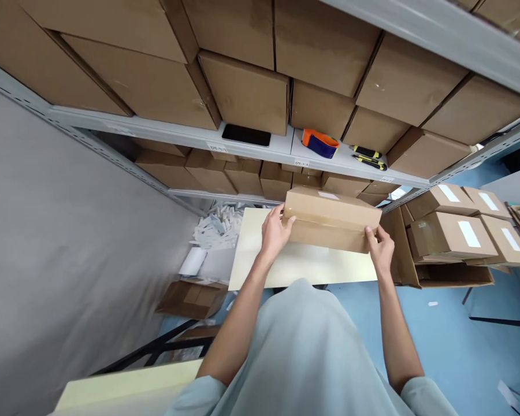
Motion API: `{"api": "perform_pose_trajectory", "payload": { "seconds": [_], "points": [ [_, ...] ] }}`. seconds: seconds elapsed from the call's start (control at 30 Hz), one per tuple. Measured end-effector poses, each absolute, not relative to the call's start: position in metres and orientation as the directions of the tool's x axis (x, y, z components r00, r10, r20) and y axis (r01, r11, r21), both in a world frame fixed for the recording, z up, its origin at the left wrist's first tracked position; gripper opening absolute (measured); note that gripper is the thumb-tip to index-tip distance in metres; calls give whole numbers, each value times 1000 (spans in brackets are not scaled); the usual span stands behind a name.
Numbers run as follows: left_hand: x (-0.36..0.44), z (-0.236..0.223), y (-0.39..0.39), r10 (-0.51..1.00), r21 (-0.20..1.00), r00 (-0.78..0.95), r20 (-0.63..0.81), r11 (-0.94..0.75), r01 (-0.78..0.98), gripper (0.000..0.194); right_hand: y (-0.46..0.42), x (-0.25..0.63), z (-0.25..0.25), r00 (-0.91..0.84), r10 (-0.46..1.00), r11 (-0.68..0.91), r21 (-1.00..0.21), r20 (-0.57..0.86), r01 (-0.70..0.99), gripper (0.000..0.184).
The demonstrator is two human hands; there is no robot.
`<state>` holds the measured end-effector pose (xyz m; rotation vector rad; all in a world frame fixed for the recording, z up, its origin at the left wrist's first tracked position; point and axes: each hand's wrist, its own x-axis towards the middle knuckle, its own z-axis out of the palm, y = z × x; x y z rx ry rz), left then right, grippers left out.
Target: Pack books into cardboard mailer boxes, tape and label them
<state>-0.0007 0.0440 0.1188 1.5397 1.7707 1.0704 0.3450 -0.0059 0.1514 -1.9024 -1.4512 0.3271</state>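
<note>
A long brown cardboard box (pixel 333 222) is held level above the pale yellow tabletop (pixel 260 254). It bears a small white label (pixel 328 196) on its far face, and a seam runs along its length. My left hand (pixel 275 232) grips the left end, thumb on the near side. At the opposite end, my right hand (pixel 380 247) grips the right edge with its thumb on the near face. The fingers behind the box are partly hidden.
Shelves of cardboard boxes (pixel 245 92) rise ahead. On the shelf edge lie a black phone (pixel 246 135), an orange and blue tape roll (pixel 319 143) and yellow-black utility knives (pixel 370 158). Labelled boxes (pixel 455 234) fill a large carton at right. Paper scraps (pixel 219 225) are heaped at left.
</note>
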Motion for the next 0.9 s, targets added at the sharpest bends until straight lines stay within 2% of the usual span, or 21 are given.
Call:
{"api": "perform_pose_trajectory", "payload": {
  "seconds": [0.13, 0.23, 0.37, 0.53, 0.7, 0.8, 0.9],
  "points": [
    [-21, 76, 33, 965, 880, -261, 3, 122, 459, 49, -25, 317, 104, 363, 927, -146, -802, 94, 579, 65],
    [-29, 38, 17, 946, 868, -322, -29, 183, 461, 46, -51, 297, 59, 383, 923, -184, -850, 22, 493, 63],
    [-36, -2, -2, 932, 859, -361, -36, 213, 465, 45, -86, 284, 26, 341, 939, -230, -825, -48, 517, 57],
    [-44, -40, -23, 906, 809, -402, -137, 336, 483, 40, -109, 279, 9, 244, 955, -284, -767, -170, 576, 53],
    [-60, -52, -34, 905, 755, -369, -210, 390, 527, 41, -113, 288, -6, 129, 959, -270, -678, -252, 684, 39],
    [-67, -35, -12, 913, 764, -390, -119, 335, 551, 56, -74, 311, 2, 150, 968, -244, -641, -199, 728, 39],
    [-57, 7, 39, 924, 786, -374, 76, 175, 593, 63, 14, 337, 40, 162, 986, -104, -595, 45, 797, 49]
  ]
}}
